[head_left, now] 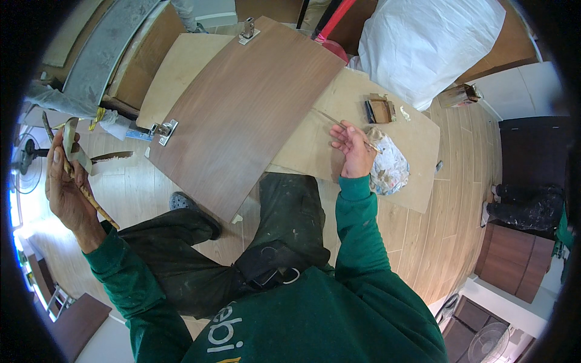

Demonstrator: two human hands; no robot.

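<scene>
My left hand [63, 187] is raised at the far left, its fingers closed round a long thin brown stick [91, 201] and a pale flat piece [71, 134]. What kind of tools these are I cannot make out. In my right hand [354, 150] a slender brush-like tool [328, 117] is pinched, its thin end reaching toward the edge of a wood-grain cabinet door [248, 109]. Whether it touches the door cannot be told. Two metal hinges, one at the left [163, 131] and one at the top [248, 31], are fixed along the door's far edge.
Under the door lies a beige board [417, 151] bearing a stained white rag [389, 166] and a small open cardboard box [380, 110]. A big white sack [423, 42] stands behind. A person's paint-spotted trousers [526, 206] show at right. Fans stand at both sides.
</scene>
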